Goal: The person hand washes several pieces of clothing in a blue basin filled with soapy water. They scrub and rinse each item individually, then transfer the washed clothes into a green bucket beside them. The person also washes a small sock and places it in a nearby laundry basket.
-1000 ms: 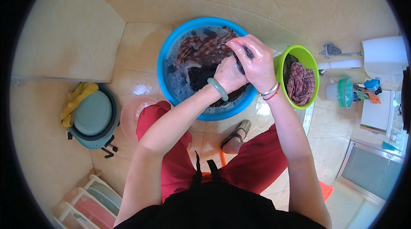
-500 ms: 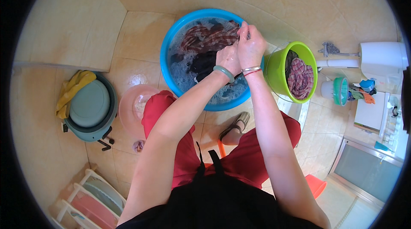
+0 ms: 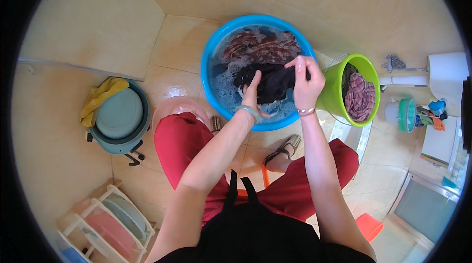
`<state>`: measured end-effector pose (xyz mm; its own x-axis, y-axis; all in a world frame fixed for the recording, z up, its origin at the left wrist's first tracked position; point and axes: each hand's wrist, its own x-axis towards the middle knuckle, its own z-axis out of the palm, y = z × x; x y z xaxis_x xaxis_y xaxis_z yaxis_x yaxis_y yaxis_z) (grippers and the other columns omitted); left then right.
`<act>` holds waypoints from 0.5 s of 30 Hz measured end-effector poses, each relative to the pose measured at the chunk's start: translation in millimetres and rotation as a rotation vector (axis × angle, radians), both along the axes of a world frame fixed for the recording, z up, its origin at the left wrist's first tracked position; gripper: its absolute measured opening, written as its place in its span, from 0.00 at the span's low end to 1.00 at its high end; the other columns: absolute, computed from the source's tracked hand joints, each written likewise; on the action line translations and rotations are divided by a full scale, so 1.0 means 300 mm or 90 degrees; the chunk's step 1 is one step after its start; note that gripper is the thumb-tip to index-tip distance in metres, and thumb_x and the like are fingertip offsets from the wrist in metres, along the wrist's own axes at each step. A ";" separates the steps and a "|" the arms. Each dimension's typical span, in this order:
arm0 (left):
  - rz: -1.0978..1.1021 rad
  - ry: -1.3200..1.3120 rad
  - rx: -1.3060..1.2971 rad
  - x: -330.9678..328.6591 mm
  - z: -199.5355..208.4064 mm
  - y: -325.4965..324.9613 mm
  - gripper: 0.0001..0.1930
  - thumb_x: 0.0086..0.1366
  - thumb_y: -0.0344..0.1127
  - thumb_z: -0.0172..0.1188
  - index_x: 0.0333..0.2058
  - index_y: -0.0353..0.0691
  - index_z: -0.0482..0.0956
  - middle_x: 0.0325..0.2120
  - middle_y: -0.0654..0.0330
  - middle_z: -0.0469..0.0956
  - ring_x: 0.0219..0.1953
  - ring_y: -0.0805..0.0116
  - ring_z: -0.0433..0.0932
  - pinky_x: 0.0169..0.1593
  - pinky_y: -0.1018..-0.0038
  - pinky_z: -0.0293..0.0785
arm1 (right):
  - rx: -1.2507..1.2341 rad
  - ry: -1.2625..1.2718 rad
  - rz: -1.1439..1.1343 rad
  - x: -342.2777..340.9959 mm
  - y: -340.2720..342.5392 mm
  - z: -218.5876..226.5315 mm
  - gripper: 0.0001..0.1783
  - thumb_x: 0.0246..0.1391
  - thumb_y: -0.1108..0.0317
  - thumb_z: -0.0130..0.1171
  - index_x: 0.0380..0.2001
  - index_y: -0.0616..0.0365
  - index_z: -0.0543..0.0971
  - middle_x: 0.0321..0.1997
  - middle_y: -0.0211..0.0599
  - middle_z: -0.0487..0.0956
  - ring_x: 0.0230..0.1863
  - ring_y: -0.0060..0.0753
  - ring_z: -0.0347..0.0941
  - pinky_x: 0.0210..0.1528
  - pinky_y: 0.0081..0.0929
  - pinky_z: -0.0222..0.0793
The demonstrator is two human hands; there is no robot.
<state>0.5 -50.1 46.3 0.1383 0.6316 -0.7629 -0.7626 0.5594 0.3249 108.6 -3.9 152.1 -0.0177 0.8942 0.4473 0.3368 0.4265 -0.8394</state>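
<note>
A blue basin [image 3: 207, 93] of soapy water stands on the floor before me. Over its near part, a wet black garment [image 3: 270, 82] is stretched between my hands. My right hand [image 3: 309, 82], at the basin's right side, has its fingers closed on one end of the black cloth. At the other end, my left hand [image 3: 251, 96] is open, with its thumb raised and its other fingers low beside the cloth, partly hidden. A brown-red striped garment [image 3: 260, 46] soaks in suds at the far side of the basin.
Right of the basin stands a green bucket [image 3: 335, 83] holding a pink checked cloth [image 3: 360, 98]. A pink basin [image 3: 169, 108] sits left by my knee. Stacked grey-green basins [image 3: 119, 113] carry a yellow cloth [image 3: 101, 98]. Bottom left is a white rack [image 3: 105, 214].
My hands were close together, gripping at the basin's right rim. Now they are apart, the left lower and opened, the black garment spread between them. The view has shifted slightly.
</note>
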 end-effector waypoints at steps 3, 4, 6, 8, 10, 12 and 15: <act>0.027 -0.296 0.085 -0.026 -0.041 -0.035 0.39 0.55 0.69 0.59 0.52 0.42 0.74 0.51 0.52 0.75 0.53 0.56 0.74 0.57 0.47 0.65 | 0.055 0.014 0.126 -0.038 -0.158 0.021 0.04 0.53 0.77 0.58 0.25 0.63 0.77 0.28 0.38 0.79 0.29 0.34 0.76 0.33 0.26 0.71; 0.042 -0.319 0.113 -0.023 -0.066 -0.023 0.35 0.58 0.66 0.59 0.49 0.39 0.75 0.46 0.54 0.79 0.47 0.58 0.78 0.55 0.57 0.72 | 0.067 0.006 0.169 -0.044 -0.207 0.027 0.02 0.50 0.79 0.59 0.26 0.62 0.78 0.28 0.38 0.79 0.31 0.37 0.77 0.37 0.29 0.72; -0.013 -0.395 0.089 -0.012 -0.040 -0.027 0.24 0.63 0.54 0.59 0.43 0.36 0.78 0.38 0.56 0.81 0.40 0.61 0.80 0.51 0.65 0.75 | 0.050 -0.015 0.243 -0.004 -0.262 0.025 0.06 0.56 0.72 0.56 0.28 0.64 0.78 0.39 0.44 0.79 0.44 0.38 0.76 0.48 0.33 0.71; 0.033 -0.289 0.090 -0.006 0.053 -0.034 0.21 0.63 0.49 0.58 0.43 0.36 0.78 0.38 0.55 0.81 0.40 0.60 0.80 0.51 0.64 0.76 | -0.048 0.133 0.221 0.042 -0.286 0.036 0.17 0.62 0.57 0.52 0.35 0.61 0.78 0.49 0.47 0.75 0.55 0.40 0.70 0.60 0.41 0.61; 0.058 -0.350 0.089 0.003 0.096 -0.033 0.18 0.64 0.44 0.56 0.42 0.34 0.77 0.37 0.54 0.80 0.42 0.60 0.80 0.52 0.65 0.76 | -0.210 0.468 0.144 0.100 -0.286 0.008 0.24 0.66 0.50 0.44 0.48 0.61 0.75 0.57 0.41 0.70 0.63 0.39 0.63 0.66 0.38 0.53; 0.080 -0.476 0.130 0.000 0.155 -0.045 0.15 0.65 0.42 0.55 0.43 0.36 0.77 0.39 0.53 0.80 0.43 0.61 0.79 0.51 0.66 0.76 | -0.454 0.521 0.078 0.248 -0.276 -0.194 0.29 0.68 0.48 0.39 0.59 0.62 0.67 0.65 0.46 0.64 0.68 0.40 0.57 0.70 0.38 0.48; 0.180 -0.695 0.185 0.014 0.153 -0.071 0.16 0.65 0.39 0.56 0.48 0.37 0.74 0.48 0.52 0.76 0.51 0.60 0.74 0.56 0.63 0.72 | -0.464 0.426 0.305 0.096 -0.279 -0.114 0.36 0.64 0.47 0.45 0.66 0.60 0.57 0.71 0.48 0.56 0.71 0.44 0.52 0.72 0.39 0.45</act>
<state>4.5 -71.5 92.1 0.4588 0.8763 -0.1470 -0.8015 0.3368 -0.4941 137.4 -87.7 117.8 -0.3848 0.9129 -0.1362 -0.3483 -0.2803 -0.8945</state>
